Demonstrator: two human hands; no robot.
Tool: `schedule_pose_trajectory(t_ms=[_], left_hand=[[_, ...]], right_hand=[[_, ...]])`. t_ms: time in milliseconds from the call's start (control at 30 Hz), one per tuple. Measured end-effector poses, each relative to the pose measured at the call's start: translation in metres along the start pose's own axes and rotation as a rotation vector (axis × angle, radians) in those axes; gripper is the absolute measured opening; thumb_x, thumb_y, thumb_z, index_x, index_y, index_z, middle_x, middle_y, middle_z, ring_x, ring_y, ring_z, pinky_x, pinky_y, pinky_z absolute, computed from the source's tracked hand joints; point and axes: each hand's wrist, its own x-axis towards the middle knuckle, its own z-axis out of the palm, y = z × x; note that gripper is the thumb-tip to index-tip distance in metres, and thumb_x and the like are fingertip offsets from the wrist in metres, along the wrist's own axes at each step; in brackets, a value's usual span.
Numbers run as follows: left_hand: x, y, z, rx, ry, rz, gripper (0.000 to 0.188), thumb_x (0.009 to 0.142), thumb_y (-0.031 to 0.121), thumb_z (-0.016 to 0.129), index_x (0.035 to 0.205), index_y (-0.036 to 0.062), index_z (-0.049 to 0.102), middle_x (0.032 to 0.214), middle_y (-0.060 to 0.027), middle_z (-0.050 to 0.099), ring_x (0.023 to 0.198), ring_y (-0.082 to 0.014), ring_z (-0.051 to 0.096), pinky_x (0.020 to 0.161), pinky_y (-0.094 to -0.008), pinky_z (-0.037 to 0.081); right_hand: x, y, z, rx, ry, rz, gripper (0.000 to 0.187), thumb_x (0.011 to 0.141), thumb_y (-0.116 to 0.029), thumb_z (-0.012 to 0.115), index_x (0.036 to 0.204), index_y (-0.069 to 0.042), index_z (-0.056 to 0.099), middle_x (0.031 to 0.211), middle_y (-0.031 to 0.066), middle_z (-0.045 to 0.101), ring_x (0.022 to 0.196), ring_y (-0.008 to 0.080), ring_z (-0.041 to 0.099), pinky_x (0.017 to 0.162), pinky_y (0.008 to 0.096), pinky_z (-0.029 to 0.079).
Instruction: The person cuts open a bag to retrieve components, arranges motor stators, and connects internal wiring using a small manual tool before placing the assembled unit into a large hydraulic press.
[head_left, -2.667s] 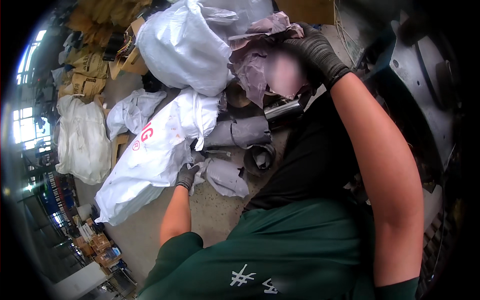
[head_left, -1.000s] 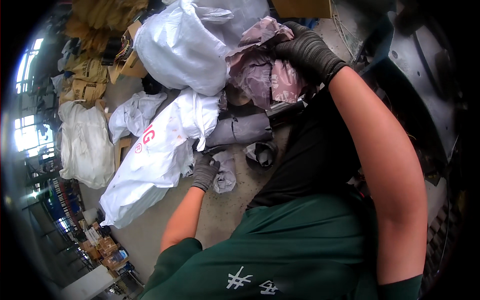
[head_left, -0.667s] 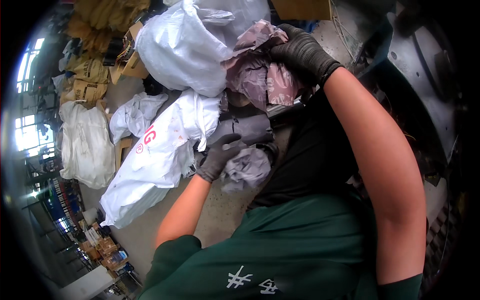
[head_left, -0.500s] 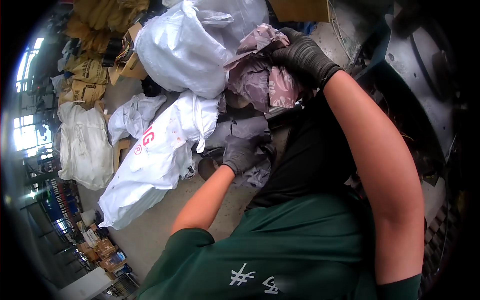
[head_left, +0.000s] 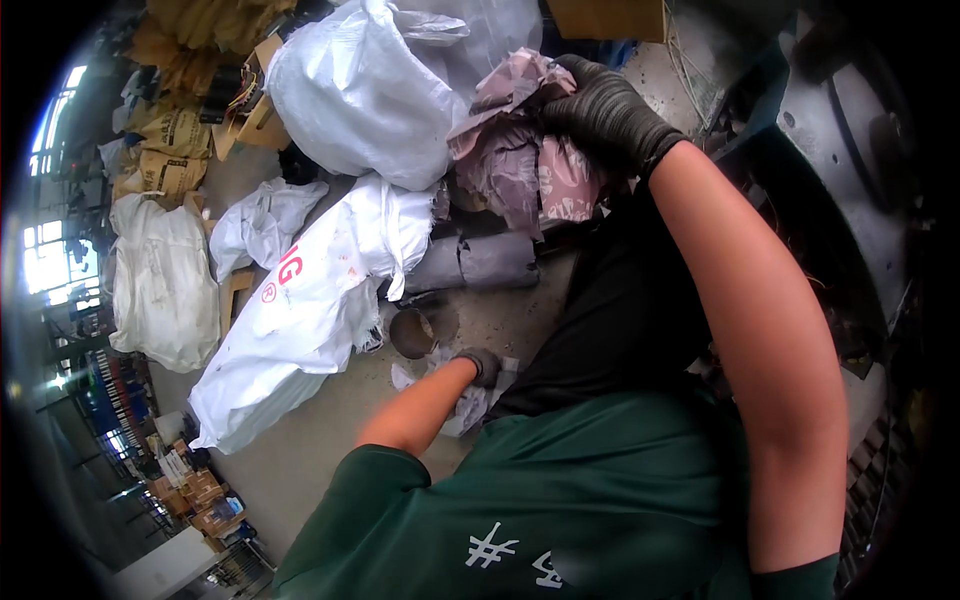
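Grey-gloved right hand (head_left: 605, 112) is clamped on some crumpled pink printed paper (head_left: 570, 182), bunched up just beside a big white sack (head_left: 360, 100). Left hand (head_left: 486, 368), same sort of glove, is down low next to the black trouser leg (head_left: 620, 310), right by some pale crumpled paper (head_left: 470, 408). Honestly can't tell if those fingers are apart or pinching anything, they're mostly hidden from up here.

Just past that hand, up and to the left, a dark round piece (head_left: 412, 333) sits on the concrete floor (head_left: 320, 410). Between it and the pink stuff lies a grey-wrapped roll (head_left: 500, 260). Left of that, a long white woven sack with red print (head_left: 310, 310) runs diagonally. Further left are a smaller white bag (head_left: 262, 225) and an off-white sack (head_left: 165, 290). Over on the far right there's a metal panel (head_left: 845, 170).
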Motion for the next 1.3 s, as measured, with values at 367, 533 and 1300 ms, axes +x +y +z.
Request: schedule_pose_trajectory(t_ms=[367,533,1300], left_hand=[[-0.131,0.022,-0.012,-0.377,0.537,-0.071,0.04,0.091,0.037,0.066,0.119,0.008,0.071,0.107,-0.0227,0.071,0.103,-0.0393,0.068,0.09,-0.049,0.052],[-0.164,0.021,-0.039,-0.378,0.656,-0.124,0.035,0.09,0.033,0.07,0.111,0.0052,0.073,0.095,-0.0239,0.069,0.091,-0.0399,0.068,0.082,-0.048,0.054],[-0.165,0.163,-0.384,-1.356,1.298,1.047,0.049,0.087,0.024,0.066,0.128,-0.0018,0.063,0.116,-0.0179,0.07,0.104,-0.0276,0.065,0.093,-0.0382,0.052]], right_hand=[[0.006,0.013,0.0,0.066,0.016,0.035,0.065,0.075,-0.024,0.08,0.134,-0.007,0.06,0.116,0.0142,0.071,0.105,0.0246,0.068,0.096,0.0365,0.053],[0.006,0.006,0.003,0.115,0.009,0.005,0.067,0.075,-0.024,0.081,0.136,-0.007,0.059,0.116,0.0139,0.071,0.105,0.0245,0.068,0.096,0.0364,0.053],[-0.04,0.02,-0.015,0.921,-0.327,-0.157,0.031,0.092,-0.023,0.063,0.118,-0.006,0.066,0.105,0.0049,0.067,0.092,0.0157,0.062,0.084,0.0295,0.051]])
